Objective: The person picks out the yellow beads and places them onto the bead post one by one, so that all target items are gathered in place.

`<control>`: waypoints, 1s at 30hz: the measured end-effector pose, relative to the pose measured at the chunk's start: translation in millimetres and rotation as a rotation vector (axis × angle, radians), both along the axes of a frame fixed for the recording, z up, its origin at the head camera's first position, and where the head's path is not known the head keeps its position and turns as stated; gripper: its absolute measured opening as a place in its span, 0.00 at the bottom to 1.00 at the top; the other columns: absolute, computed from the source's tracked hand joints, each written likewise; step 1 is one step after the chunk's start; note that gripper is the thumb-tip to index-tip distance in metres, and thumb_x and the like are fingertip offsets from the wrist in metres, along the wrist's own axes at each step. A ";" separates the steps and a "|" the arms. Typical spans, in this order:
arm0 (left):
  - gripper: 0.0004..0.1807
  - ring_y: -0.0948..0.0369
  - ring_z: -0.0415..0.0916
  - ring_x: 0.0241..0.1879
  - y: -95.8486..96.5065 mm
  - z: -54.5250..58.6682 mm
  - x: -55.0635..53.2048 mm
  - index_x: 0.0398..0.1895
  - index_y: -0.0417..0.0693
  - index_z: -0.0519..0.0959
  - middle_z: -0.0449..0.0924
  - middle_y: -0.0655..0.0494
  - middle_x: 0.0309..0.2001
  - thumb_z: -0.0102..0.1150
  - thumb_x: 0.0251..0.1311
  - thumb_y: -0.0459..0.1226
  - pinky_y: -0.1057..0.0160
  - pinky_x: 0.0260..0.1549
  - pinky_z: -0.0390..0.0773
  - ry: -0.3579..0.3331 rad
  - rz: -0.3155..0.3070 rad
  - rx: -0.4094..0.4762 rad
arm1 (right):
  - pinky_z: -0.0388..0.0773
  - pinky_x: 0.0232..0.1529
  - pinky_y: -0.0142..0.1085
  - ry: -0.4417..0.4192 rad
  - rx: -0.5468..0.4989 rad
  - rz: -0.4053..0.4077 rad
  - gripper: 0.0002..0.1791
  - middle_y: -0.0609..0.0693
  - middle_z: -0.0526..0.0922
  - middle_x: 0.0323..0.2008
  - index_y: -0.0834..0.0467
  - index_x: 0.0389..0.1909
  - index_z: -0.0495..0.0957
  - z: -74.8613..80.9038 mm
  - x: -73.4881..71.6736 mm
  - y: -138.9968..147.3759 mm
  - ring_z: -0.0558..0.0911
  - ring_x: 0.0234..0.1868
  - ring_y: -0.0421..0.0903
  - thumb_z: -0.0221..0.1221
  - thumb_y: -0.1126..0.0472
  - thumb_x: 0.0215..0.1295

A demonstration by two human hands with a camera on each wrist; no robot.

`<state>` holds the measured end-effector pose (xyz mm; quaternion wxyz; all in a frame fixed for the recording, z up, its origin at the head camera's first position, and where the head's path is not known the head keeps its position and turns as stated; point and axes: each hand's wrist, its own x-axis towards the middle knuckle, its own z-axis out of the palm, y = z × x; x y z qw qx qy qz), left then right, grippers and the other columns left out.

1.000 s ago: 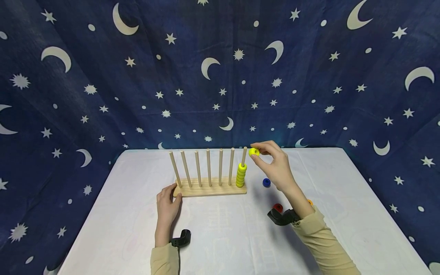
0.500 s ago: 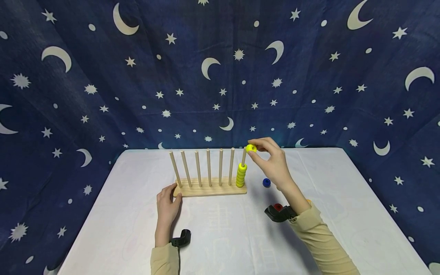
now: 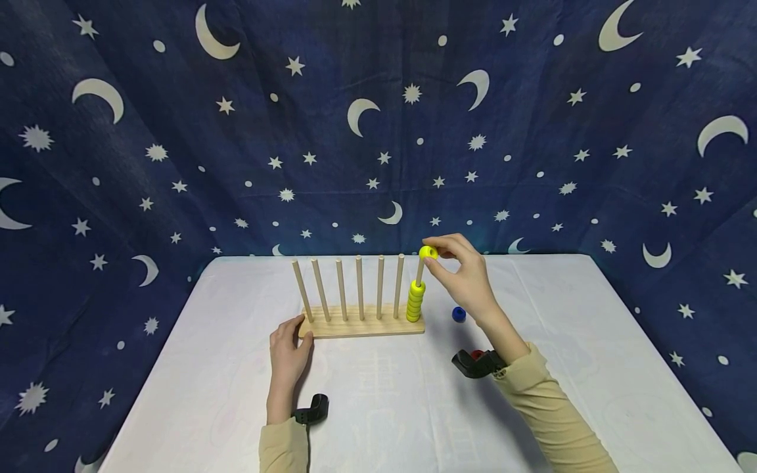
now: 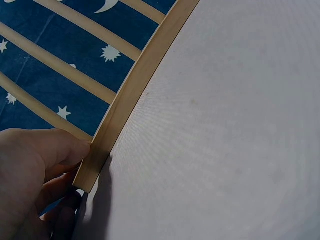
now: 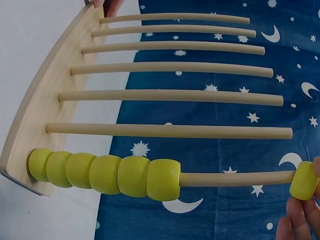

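A wooden peg rack (image 3: 367,330) stands on the white cloth, its upright pegs in a row. My left hand (image 3: 288,351) grips the left end of its base, with the thumb (image 4: 70,147) at the front and the other fingers behind. Several yellow beads (image 5: 105,172) are stacked on the rightmost peg (image 5: 235,179). Between thumb and fingers, my right hand (image 3: 470,282) pinches another yellow bead (image 5: 303,182) at the tip of that peg. Whether the tip has entered its hole is hidden. The other pegs carry no beads.
A blue bead (image 3: 458,314) lies right of the rack. Nearer me is a red bead (image 3: 476,354), partly covered by the black wrist camera (image 3: 470,364). Behind the table (image 3: 378,407) hangs a dark blue curtain (image 3: 331,131) with moons and stars.
My right hand has moved left and slightly up, bringing the pinched yellow bead from beside the rightmost peg to its tip. An orange bead has become hidden behind the right sleeve. The left hand stays put.
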<state>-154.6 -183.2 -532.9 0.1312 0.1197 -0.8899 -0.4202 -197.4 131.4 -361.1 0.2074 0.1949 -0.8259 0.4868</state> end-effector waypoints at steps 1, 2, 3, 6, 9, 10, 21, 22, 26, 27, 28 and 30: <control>0.25 0.42 0.59 0.64 0.1 0.2 0.1 0.61 0.36 0.72 0.72 0.37 0.60 0.58 0.60 0.35 0.39 0.64 0.60 -0.001 0.000 0.001 | 0.73 0.51 0.30 0.004 -0.001 0.000 0.16 0.52 0.80 0.44 0.56 0.51 0.81 -0.2 -0.6 -0.4 0.75 0.45 0.43 0.64 0.63 0.61; 0.25 0.42 0.59 0.65 0.1 0.3 0.1 0.61 0.36 0.72 0.72 0.38 0.60 0.58 0.60 0.35 0.39 0.64 0.60 -0.002 0.000 0.002 | 0.72 0.51 0.30 0.007 0.000 0.000 0.16 0.52 0.80 0.44 0.57 0.51 0.81 -0.5 -1.1 -0.7 0.75 0.45 0.43 0.64 0.63 0.61; 0.25 0.42 0.59 0.65 0.1 0.4 0.1 0.61 0.36 0.72 0.72 0.38 0.61 0.58 0.60 0.35 0.39 0.64 0.59 -0.003 -0.001 0.003 | 0.72 0.51 0.29 0.009 0.000 0.001 0.16 0.53 0.80 0.44 0.57 0.51 0.81 -0.6 -1.5 -1.0 0.75 0.45 0.43 0.64 0.63 0.61; 0.25 0.42 0.59 0.65 0.3 1.0 0.3 0.61 0.36 0.72 0.72 0.38 0.61 0.58 0.60 0.35 0.39 0.64 0.59 -0.003 -0.001 0.005 | 0.72 0.50 0.29 0.005 -0.002 0.001 0.16 0.53 0.80 0.44 0.57 0.51 0.81 -1.4 -2.9 -1.6 0.76 0.45 0.44 0.64 0.62 0.61; 0.25 0.42 0.59 0.64 0.4 1.6 0.6 0.61 0.36 0.72 0.72 0.38 0.60 0.58 0.60 0.35 0.39 0.64 0.60 -0.004 0.000 0.002 | 0.72 0.51 0.29 -0.002 -0.001 -0.003 0.16 0.53 0.80 0.44 0.56 0.51 0.80 -1.6 -3.6 -2.2 0.76 0.45 0.44 0.64 0.62 0.61; 0.25 0.42 0.59 0.64 0.4 1.8 0.6 0.61 0.36 0.72 0.72 0.37 0.60 0.58 0.60 0.35 0.39 0.64 0.60 -0.005 0.000 0.001 | 0.72 0.51 0.28 -0.005 0.001 -0.006 0.16 0.52 0.80 0.44 0.56 0.51 0.80 -1.6 -3.8 -2.4 0.76 0.45 0.44 0.64 0.62 0.61; 0.25 0.42 0.59 0.64 0.3 1.9 1.0 0.60 0.36 0.72 0.72 0.37 0.60 0.58 0.60 0.35 0.39 0.64 0.60 0.005 -0.002 -0.002 | 0.73 0.50 0.31 -0.014 0.011 -0.010 0.16 0.52 0.80 0.44 0.57 0.50 0.81 -3.7 -7.1 -5.3 0.77 0.45 0.44 0.63 0.60 0.61; 0.25 0.42 0.59 0.64 0.4 1.7 0.9 0.60 0.36 0.72 0.72 0.37 0.60 0.58 0.60 0.35 0.39 0.64 0.60 0.007 -0.001 -0.002 | 0.73 0.50 0.31 -0.014 0.012 -0.011 0.15 0.52 0.80 0.44 0.57 0.50 0.81 -4.2 -7.2 -5.5 0.77 0.45 0.44 0.63 0.60 0.62; 0.25 0.42 0.59 0.64 0.4 0.6 0.3 0.61 0.36 0.72 0.72 0.38 0.61 0.58 0.60 0.35 0.39 0.64 0.59 0.008 0.001 -0.002 | 0.74 0.50 0.32 -0.018 0.010 -0.014 0.15 0.52 0.81 0.44 0.57 0.49 0.81 -6.2 -6.7 -6.2 0.77 0.45 0.45 0.63 0.60 0.62; 0.25 0.43 0.59 0.64 0.3 0.3 0.1 0.61 0.37 0.72 0.72 0.38 0.61 0.58 0.60 0.35 0.40 0.64 0.59 0.007 0.001 -0.001 | 0.74 0.50 0.33 -0.019 0.010 -0.013 0.15 0.52 0.81 0.44 0.57 0.49 0.81 -6.5 -6.6 -6.4 0.77 0.45 0.45 0.63 0.60 0.62; 0.25 0.43 0.59 0.64 0.4 0.1 0.0 0.61 0.37 0.72 0.72 0.38 0.61 0.58 0.60 0.35 0.40 0.64 0.59 0.007 0.002 -0.001 | 0.74 0.50 0.33 -0.021 0.011 -0.013 0.15 0.52 0.81 0.44 0.57 0.49 0.81 -6.9 -6.6 -6.6 0.77 0.45 0.45 0.64 0.60 0.61; 0.25 0.43 0.59 0.64 0.4 -0.3 -0.2 0.61 0.37 0.73 0.72 0.38 0.60 0.58 0.60 0.35 0.40 0.64 0.59 0.007 0.003 0.000 | 0.74 0.50 0.33 -0.028 0.014 -0.013 0.15 0.52 0.81 0.44 0.57 0.49 0.81 -7.6 -6.5 -6.9 0.77 0.45 0.45 0.64 0.60 0.61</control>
